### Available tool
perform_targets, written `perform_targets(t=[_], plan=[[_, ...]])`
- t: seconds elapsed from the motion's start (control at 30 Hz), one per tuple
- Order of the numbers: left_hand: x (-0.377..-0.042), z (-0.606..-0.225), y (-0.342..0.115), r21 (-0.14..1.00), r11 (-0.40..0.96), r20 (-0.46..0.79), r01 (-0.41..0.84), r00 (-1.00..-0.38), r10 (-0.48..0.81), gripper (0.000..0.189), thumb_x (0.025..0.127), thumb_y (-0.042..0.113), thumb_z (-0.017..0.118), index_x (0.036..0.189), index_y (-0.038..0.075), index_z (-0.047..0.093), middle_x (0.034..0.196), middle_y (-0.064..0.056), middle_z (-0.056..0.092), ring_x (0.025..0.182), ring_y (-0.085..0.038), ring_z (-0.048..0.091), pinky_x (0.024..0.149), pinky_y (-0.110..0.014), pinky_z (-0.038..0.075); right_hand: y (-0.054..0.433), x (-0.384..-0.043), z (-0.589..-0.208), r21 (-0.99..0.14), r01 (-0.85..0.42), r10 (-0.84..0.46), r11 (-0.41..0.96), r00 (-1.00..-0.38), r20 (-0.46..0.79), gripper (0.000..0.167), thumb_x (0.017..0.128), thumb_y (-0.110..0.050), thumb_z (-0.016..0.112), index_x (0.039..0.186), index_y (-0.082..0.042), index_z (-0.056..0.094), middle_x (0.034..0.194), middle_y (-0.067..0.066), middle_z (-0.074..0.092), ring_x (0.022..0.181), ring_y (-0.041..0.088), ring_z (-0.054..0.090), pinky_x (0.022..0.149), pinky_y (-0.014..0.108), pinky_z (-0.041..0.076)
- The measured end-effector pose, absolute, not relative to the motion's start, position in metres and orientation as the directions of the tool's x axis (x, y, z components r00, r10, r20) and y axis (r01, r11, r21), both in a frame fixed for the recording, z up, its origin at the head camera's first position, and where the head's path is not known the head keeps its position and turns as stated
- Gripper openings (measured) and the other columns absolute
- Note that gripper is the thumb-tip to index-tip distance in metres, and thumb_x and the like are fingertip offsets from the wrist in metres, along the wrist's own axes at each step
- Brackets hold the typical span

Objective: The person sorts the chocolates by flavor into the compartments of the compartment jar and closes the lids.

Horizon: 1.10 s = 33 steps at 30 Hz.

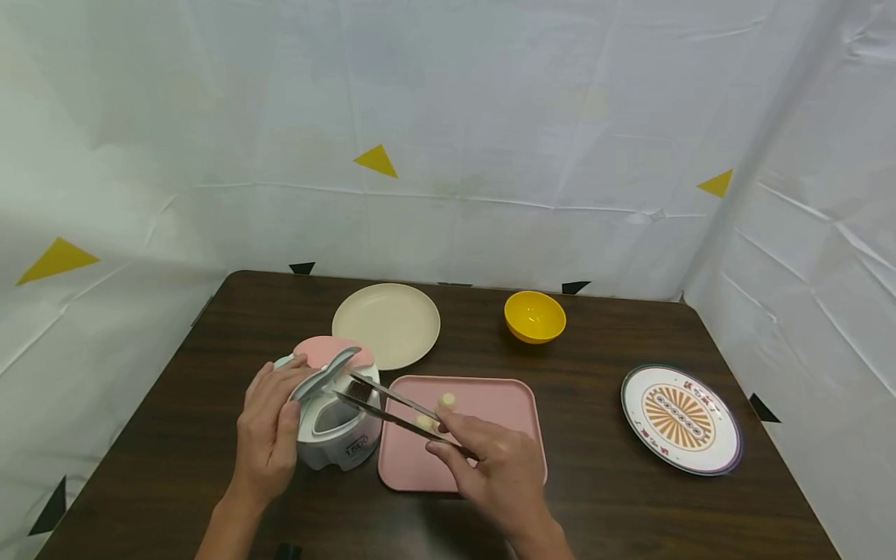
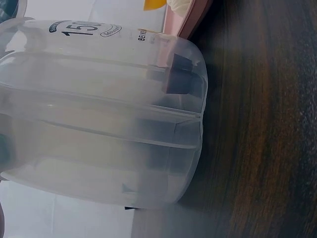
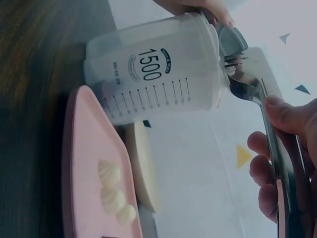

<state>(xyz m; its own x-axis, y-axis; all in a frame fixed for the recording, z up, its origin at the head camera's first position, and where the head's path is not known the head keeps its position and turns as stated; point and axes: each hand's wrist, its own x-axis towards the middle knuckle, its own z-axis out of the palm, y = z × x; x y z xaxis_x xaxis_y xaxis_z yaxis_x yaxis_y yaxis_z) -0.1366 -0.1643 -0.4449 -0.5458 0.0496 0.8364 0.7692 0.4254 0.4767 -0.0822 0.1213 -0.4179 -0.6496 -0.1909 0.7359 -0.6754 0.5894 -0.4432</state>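
My left hand point(image 1: 269, 428) grips the top side of a clear plastic storage container point(image 1: 343, 449) marked 1500, thumb by its raised grey flap point(image 1: 323, 379). The container's lid point(image 1: 336, 348) is partly pink. My right hand point(image 1: 500, 467) holds metal tongs point(image 1: 395, 421), their tips at the container's opening. In the right wrist view one tip is a fork point(image 3: 247, 89). A dark patch shows between the tips in the head view; I cannot tell whether they pinch it. Through the wall, the left wrist view shows a dark blocky piece point(image 2: 179, 74) low inside the container.
A pink tray point(image 1: 500, 397) with several whitish pieces point(image 3: 113, 199) lies right of the container. Behind stand a cream plate point(image 1: 386, 323) and a yellow bowl point(image 1: 535, 317). A patterned white plate point(image 1: 679, 420) is at the right. White sheeting point(image 1: 455, 101) surrounds the dark table point(image 1: 595, 505).
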Motion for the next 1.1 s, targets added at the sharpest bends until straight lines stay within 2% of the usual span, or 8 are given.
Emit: perform_targets(t=[0.13, 0.27, 0.53, 0.73, 1.1], plan=[[-0.1355, -0.4439, -0.1635, 0.477, 0.428, 0.836, 0.768, -0.546, 0.048, 0.030, 0.091, 0.002, 0.044, 0.108, -0.005, 0.068, 0.108, -0.023, 0.066, 0.118, -0.037, 0.057, 0.112, -0.052, 0.020, 0.1171, -0.0816, -0.4182, -0.474, -0.666, -0.210, 0.576, -0.681, 0.701, 0.040, 0.079, -0.024, 0.083, 0.116, -0.013, 0.074, 0.103, -0.002, 0.074, 0.082, 0.006, 0.071, 0.060, 0.015, 0.051], [-0.1353, -0.4426, -0.1623, 0.475, 0.427, 0.838, 0.769, -0.543, 0.046, 0.030, 0.091, 0.002, 0.043, 0.108, -0.006, 0.067, 0.107, -0.024, 0.066, 0.118, -0.037, 0.057, 0.112, -0.050, 0.020, 0.1140, -0.0820, -0.4186, -0.464, -0.672, -0.228, 0.578, -0.678, 0.699, 0.040, 0.079, -0.024, 0.082, 0.116, -0.013, 0.074, 0.103, -0.002, 0.074, 0.083, 0.006, 0.071, 0.062, 0.016, 0.052], [-0.1357, -0.4433, -0.1622, 0.470, 0.431, 0.841, 0.770, -0.538, 0.045, 0.030, 0.091, 0.002, 0.043, 0.108, -0.006, 0.067, 0.107, -0.024, 0.066, 0.118, -0.037, 0.057, 0.112, -0.050, 0.021, 0.1119, -0.0819, -0.4162, -0.447, -0.650, -0.244, 0.614, -0.696, 0.676, 0.038, 0.082, -0.029, 0.080, 0.116, -0.015, 0.074, 0.101, -0.005, 0.074, 0.074, 0.000, 0.069, 0.059, 0.016, 0.050], [-0.1362, -0.4446, -0.1631, 0.474, 0.430, 0.839, 0.768, -0.542, 0.042, 0.031, 0.090, 0.002, 0.044, 0.108, -0.005, 0.068, 0.107, -0.023, 0.066, 0.118, -0.037, 0.057, 0.112, -0.051, 0.021, 0.1121, -0.0825, -0.4153, -0.446, -0.638, -0.249, 0.628, -0.707, 0.662, 0.038, 0.081, -0.030, 0.080, 0.115, -0.015, 0.074, 0.100, -0.007, 0.074, 0.063, -0.005, 0.060, 0.056, 0.013, 0.045], [-0.1398, -0.4500, -0.1662, 0.479, 0.426, 0.834, 0.767, -0.549, 0.050, 0.031, 0.091, 0.005, 0.044, 0.110, -0.001, 0.069, 0.110, -0.020, 0.067, 0.119, -0.037, 0.056, 0.112, -0.052, 0.020, 0.1168, -0.0807, -0.4151, -0.468, -0.604, -0.248, 0.645, -0.744, 0.620, 0.045, 0.080, -0.031, 0.081, 0.121, -0.015, 0.070, 0.093, -0.008, 0.072, 0.057, -0.003, 0.051, 0.050, 0.010, 0.037]])
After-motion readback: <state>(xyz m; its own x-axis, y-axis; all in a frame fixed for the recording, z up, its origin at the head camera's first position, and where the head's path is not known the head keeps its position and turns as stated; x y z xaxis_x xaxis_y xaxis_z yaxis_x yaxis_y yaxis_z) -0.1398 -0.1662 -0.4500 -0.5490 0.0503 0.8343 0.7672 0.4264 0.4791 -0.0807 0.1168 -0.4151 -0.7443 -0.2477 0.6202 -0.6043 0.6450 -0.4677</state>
